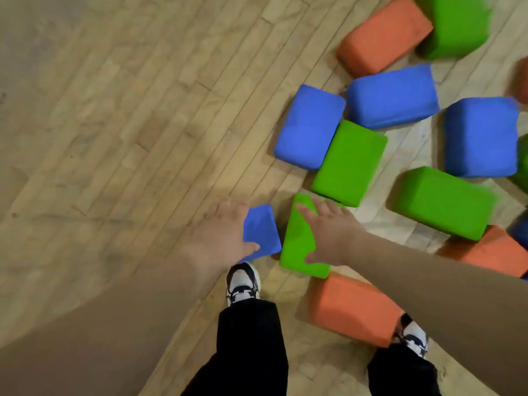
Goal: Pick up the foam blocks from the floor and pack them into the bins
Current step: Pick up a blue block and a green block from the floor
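Two foam blocks lie on the wooden floor just ahead of my feet: a small blue block [262,234] and, beside it on the right, a green block [297,242]. My left hand [223,232] covers the blue block's left side, fingers spread and thumb lying on its top face. My right hand [331,232] rests flat on the green block's right half, fingers spread and straight. Neither block is lifted. No bin is in view.
Several more blue [310,127], green [441,202] and orange [384,35] blocks are scattered to the right and far right. An orange block [350,307] lies between my two sneakers [243,281]. Bare wooden floor [114,138] stretches to the left.
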Tool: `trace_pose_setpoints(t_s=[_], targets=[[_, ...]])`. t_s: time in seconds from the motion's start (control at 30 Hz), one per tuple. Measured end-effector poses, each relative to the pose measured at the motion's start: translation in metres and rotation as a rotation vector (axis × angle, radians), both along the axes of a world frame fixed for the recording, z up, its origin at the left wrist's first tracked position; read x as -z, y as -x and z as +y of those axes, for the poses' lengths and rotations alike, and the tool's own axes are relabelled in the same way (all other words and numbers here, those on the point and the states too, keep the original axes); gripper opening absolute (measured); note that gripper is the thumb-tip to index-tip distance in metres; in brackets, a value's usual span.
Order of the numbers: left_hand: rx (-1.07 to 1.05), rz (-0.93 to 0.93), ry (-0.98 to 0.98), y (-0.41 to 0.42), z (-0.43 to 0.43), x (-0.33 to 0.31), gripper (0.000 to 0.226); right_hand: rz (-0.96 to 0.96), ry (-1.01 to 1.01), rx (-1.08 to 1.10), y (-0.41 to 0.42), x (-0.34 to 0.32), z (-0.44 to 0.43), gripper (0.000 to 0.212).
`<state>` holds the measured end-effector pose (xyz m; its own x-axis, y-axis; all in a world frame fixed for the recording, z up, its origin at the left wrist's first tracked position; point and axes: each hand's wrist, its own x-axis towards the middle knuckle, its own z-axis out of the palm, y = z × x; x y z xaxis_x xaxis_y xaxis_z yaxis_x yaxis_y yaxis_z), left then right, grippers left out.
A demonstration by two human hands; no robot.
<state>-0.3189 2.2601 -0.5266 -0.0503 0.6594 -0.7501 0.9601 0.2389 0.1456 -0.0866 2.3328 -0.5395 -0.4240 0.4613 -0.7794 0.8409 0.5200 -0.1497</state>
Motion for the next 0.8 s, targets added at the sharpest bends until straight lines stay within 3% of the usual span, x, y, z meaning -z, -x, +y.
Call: trace_pose_setpoints(t_s=[0.17, 0.3, 0.5, 0.67, 0.8], targets=[[0.082, 0.084, 0.002, -0.015, -0.005, 0.211, 0.125, -0.074, -0.120, -0.002, -0.007, 0.195, 0.005, 0.151], [0.070, 0.099, -0.085, -0.008, -0.036, 0.288, 0.144, 0.004, -0.203, -0.002, -0.032, 0.254, -0.018, 0.155], [0.102, 0.084, -0.050, -0.007, -0.050, 0.262, 0.122, 0.006, -0.206, 0.057, -0.032, 0.236, -0.036, 0.153], [0.137, -0.010, 0.009, 0.014, -0.054, 0.233, 0.099, 0.115, -0.096, 0.202, -0.019, 0.208, -0.026, 0.137], [0.113, -0.022, 0.027, 0.012, -0.070, 0.217, 0.094, -0.019, -0.054, 0.196, -0.023, 0.203, -0.030, 0.125]])
